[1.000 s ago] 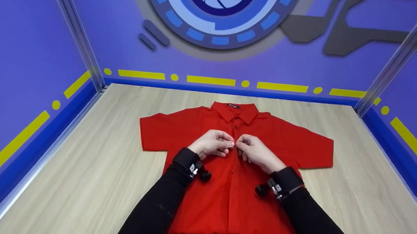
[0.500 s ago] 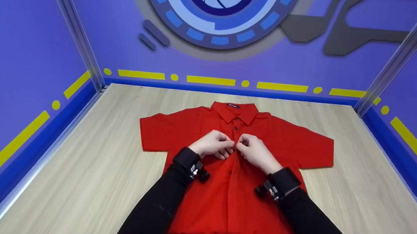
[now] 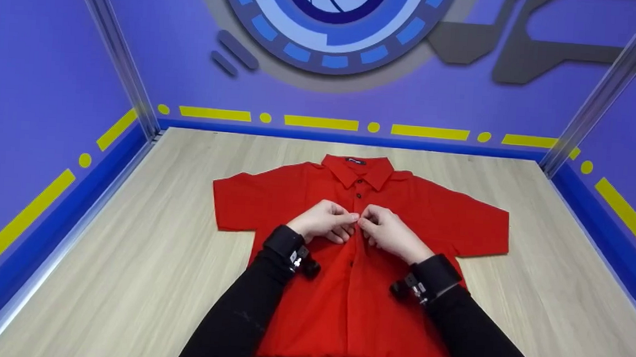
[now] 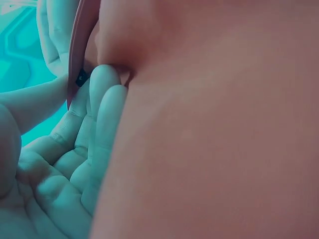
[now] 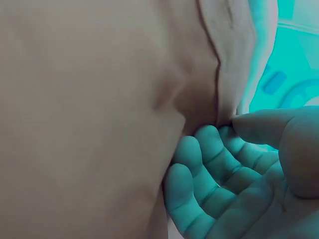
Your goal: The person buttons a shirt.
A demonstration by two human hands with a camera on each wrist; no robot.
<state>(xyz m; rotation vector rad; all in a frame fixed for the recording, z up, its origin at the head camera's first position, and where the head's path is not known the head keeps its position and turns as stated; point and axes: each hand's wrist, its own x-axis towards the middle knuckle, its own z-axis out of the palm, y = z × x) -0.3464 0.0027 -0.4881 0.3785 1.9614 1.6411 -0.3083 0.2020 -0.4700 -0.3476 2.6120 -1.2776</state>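
Fingers (image 3: pixel 347 219) of both hands pinch the shirt (image 3: pixel 310 310) front, tips nearly meeting at the placket (image 3: pixel 349 307). Purple-blue walls (image 3: pixel 32 61) left, right and far. Pale wood table (image 3: pixel 120 255). Red short-sleeved shirt flat mid-table, collar (image 3: pixel 378 175) at far end. Left hand (image 3: pixel 323 221) left of placket, right hand (image 3: pixel 391 234) to its right. Dark buttons (image 3: pixel 358 196) beyond the hands; left wrist view shows another button (image 4: pixel 81 77) by the left thumb.
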